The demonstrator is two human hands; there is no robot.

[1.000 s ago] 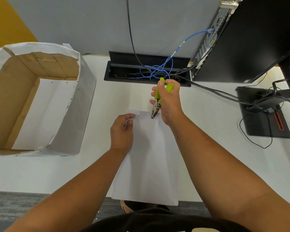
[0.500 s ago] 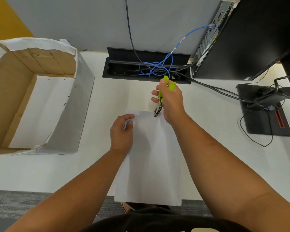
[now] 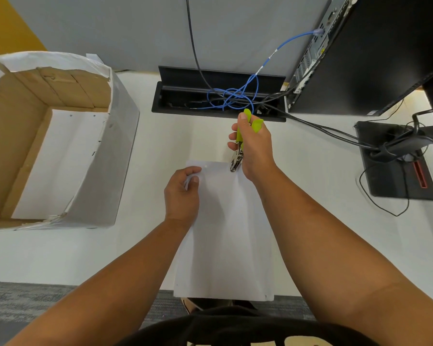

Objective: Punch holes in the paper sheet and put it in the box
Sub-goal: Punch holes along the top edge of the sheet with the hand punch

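Observation:
A white paper sheet (image 3: 225,236) lies on the white desk, its near end hanging over the front edge. My left hand (image 3: 183,193) pinches the sheet's far left corner, beside one punched hole. My right hand (image 3: 254,148) grips a hole punch with green handles (image 3: 239,151); its metal jaws sit on the sheet's far edge, right of the hole. The cardboard box (image 3: 120,151) stands open at the left, with white paper on its floor.
A black cable tray (image 3: 185,96) with blue and black cables lies behind the sheet. A black computer tower (image 3: 375,53) stands at the back right, and a monitor base (image 3: 390,178) with cables sits at the right. The desk's front edge is close below.
The hands and punch hold nearly the same place on the sheet's far edge. The view has shifted slightly.

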